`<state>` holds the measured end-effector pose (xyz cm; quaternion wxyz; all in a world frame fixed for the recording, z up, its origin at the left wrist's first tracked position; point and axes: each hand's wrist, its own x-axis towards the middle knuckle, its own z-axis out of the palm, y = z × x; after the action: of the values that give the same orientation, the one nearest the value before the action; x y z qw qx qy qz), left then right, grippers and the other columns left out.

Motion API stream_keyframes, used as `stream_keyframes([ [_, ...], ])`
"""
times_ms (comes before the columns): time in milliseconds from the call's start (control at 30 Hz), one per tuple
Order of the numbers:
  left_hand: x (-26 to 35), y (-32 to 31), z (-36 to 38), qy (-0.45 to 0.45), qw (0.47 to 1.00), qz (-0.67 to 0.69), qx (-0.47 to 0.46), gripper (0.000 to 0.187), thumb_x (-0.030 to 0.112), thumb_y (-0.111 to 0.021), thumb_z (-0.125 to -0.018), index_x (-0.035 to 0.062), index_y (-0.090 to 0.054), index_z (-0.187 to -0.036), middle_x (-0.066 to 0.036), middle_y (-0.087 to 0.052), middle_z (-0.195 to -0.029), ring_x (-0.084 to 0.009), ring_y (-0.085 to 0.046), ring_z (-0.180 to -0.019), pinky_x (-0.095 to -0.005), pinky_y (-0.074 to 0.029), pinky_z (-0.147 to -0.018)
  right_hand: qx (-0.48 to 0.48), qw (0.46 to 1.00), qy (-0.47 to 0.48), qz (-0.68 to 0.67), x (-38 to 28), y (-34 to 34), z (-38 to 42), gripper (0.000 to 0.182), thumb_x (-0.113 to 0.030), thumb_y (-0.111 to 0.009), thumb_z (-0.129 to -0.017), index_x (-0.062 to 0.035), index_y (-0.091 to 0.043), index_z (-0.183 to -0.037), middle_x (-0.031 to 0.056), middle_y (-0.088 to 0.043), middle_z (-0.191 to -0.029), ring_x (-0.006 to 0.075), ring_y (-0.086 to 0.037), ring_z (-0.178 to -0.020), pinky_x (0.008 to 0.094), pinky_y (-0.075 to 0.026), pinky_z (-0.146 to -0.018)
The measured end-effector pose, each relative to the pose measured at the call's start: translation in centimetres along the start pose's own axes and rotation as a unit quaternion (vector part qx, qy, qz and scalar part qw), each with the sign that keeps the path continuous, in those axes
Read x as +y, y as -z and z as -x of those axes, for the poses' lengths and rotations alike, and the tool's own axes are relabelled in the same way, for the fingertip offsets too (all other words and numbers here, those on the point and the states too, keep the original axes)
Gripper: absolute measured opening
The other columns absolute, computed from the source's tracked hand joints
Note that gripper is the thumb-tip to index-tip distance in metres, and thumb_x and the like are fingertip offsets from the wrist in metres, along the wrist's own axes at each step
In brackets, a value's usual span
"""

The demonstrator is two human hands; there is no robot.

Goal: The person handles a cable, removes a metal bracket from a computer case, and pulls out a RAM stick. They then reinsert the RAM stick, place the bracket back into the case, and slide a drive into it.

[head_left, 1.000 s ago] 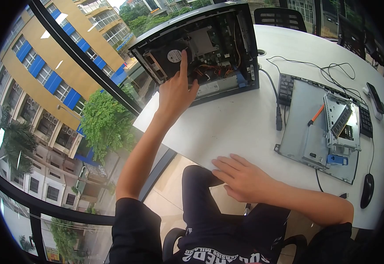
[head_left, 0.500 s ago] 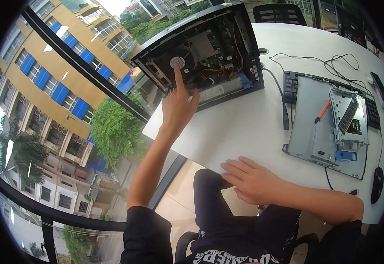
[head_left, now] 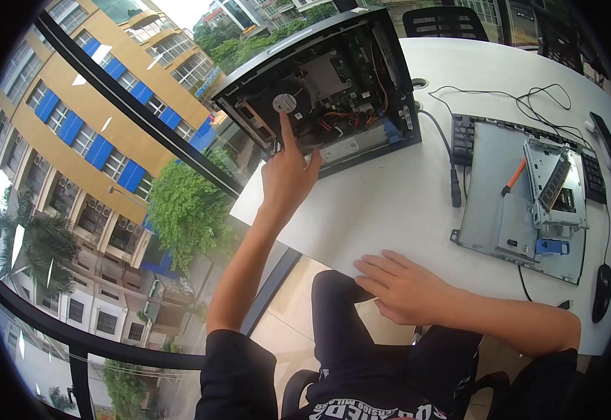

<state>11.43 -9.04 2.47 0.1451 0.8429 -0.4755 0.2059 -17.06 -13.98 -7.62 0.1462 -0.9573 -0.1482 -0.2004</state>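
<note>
An uncovered desktop computer case (head_left: 400,133) stands on the table, its inside facing me. My left hand (head_left: 288,175) reaches to it with the index finger stretched out and the thumb apart, holding nothing. That fingertip is at the lower edge of the round white label on the cooling fan (head_left: 284,103). Coloured wires (head_left: 333,120) and a silver metal strip run along the lower part of the case. My right hand (head_left: 403,283) lies over the table's near edge, empty, fingers extended.
On the white table (head_left: 361,210), a grey side panel (head_left: 487,182) rests over a keyboard (head_left: 462,136), carrying a metal drive bracket (head_left: 571,203), a memory module (head_left: 554,183) and an orange-red cable (head_left: 514,176). A power cord (head_left: 454,168), mouse (head_left: 601,294) and window frame (head_left: 137,105) are around.
My left index fingertip has slid down slightly, from the fan's label to its lower edge. The right hand keeps its place; the view has shifted a little.
</note>
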Motion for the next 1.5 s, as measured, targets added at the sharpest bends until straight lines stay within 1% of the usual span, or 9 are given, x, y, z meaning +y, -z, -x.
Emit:
stream_keyframes([
  [167,-1.6,-0.3,0.8,-0.032,0.999,0.025,0.019,0.064,0.027,-0.072,-0.092,-0.0003,-0.051,-0.146,-0.007,-0.07,-0.069,-0.0282,-0.069,-0.062,-0.0362,-0.053,-0.06,0.0,1.0,0.0,0.006,-0.1,0.0,0.0,0.055,-0.021,-0.077,-0.081,-0.0016,-0.058,-0.129,0.0174,-0.054,-0.144,0.0309,-0.047,-0.139,0.0477,-0.036,-0.118],
  [267,-2.5,-0.2,1.7,-0.014,0.986,0.087,0.142,0.04,0.024,-0.077,-0.09,0.0031,-0.066,-0.122,-0.006,-0.07,-0.072,-0.0253,-0.069,-0.066,-0.0351,-0.052,-0.065,0.005,1.0,0.001,0.012,0.0,0.0,0.0,0.055,-0.021,-0.077,-0.081,-0.0017,-0.058,-0.129,0.0173,-0.054,-0.144,0.0309,-0.047,-0.138,0.0477,-0.036,-0.118],
  [467,-6.2,-0.9,-0.2,0.022,0.929,0.135,0.345,0.045,0.027,-0.078,-0.089,-0.0003,-0.062,-0.12,-0.011,-0.071,-0.094,-0.0266,-0.071,-0.091,-0.037,-0.054,-0.08,0.003,1.0,-0.001,0.005,0.0,-0.1,-0.1,0.055,-0.02,-0.077,-0.081,-0.0016,-0.058,-0.129,0.0176,-0.054,-0.145,0.0314,-0.046,-0.139,0.048,-0.035,-0.119],
  [700,-7.2,-1.3,-2.6,0.077,0.925,0.303,0.215,0.044,0.02,-0.074,-0.093,-0.0075,-0.061,-0.125,-0.017,-0.076,-0.103,-0.0242,-0.075,-0.092,-0.0349,-0.058,-0.081,0.008,1.0,-0.002,0.002,-0.1,-0.2,-0.2,0.054,-0.019,-0.076,-0.081,-0.0014,-0.058,-0.129,0.018,-0.054,-0.144,0.0318,-0.047,-0.139,0.0482,-0.035,-0.119],
  [933,-7.0,-0.6,-2.7,0.069,0.945,0.234,0.216,0.029,0.013,-0.068,-0.095,-0.0063,-0.065,-0.115,-0.018,-0.076,-0.091,-0.023,-0.076,-0.082,-0.0328,-0.058,-0.078,-0.001,1.0,-0.006,-0.007,0.0,0.0,-0.2,0.055,-0.019,-0.076,-0.081,-0.0014,-0.057,-0.129,0.0179,-0.053,-0.145,0.0318,-0.046,-0.14,0.0484,-0.034,-0.119],
  [1133,-7.7,-1.2,-2.8,0.08,0.926,0.293,0.223,0.042,0.013,-0.071,-0.092,-0.0048,-0.058,-0.129,-0.019,-0.076,-0.097,-0.0267,-0.075,-0.086,-0.038,-0.057,-0.08,0.005,1.0,-0.005,-0.005,0.0,-0.2,0.0,0.054,-0.019,-0.076,-0.081,-0.0015,-0.057,-0.129,0.0177,-0.053,-0.145,0.0316,-0.046,-0.14,0.0482,-0.035,-0.119],
  [1167,-7.5,-1.4,-2.6,0.074,0.927,0.268,0.253,0.055,0.013,-0.073,-0.091,-0.0028,-0.051,-0.138,-0.018,-0.073,-0.11,-0.0298,-0.071,-0.102,-0.0413,-0.053,-0.091,0.005,1.0,-0.005,-0.005,0.0,-0.1,0.0,0.054,-0.019,-0.076,-0.081,-0.0015,-0.057,-0.129,0.0177,-0.053,-0.145,0.0316,-0.046,-0.139,0.0481,-0.035,-0.118],
  [1300,-3.2,1.4,-1.0,-0.074,0.895,-0.015,0.439,0.052,0.01,-0.077,-0.088,0.0008,-0.055,-0.134,-0.016,-0.066,-0.118,-0.0324,-0.062,-0.114,-0.0419,-0.046,-0.1,0.01,1.0,-0.002,-0.011,0.0,-0.1,-0.2,0.052,-0.018,-0.075,-0.081,-0.0013,-0.058,-0.128,0.0178,-0.054,-0.145,0.0314,-0.047,-0.139,0.0479,-0.036,-0.117],
  [1500,2.6,-0.4,-0.7,-0.25,0.927,0.104,0.26,0.027,0.008,-0.077,-0.086,0.0049,-0.068,-0.111,-0.009,-0.067,-0.112,-0.0291,-0.063,-0.105,-0.0394,-0.047,-0.092,0.007,1.0,-0.003,-0.01,-0.2,0.0,-0.3,0.052,-0.017,-0.074,-0.082,-0.0011,-0.057,-0.128,0.0177,-0.053,-0.145,0.0315,-0.046,-0.139,0.0476,-0.036,-0.117],
])
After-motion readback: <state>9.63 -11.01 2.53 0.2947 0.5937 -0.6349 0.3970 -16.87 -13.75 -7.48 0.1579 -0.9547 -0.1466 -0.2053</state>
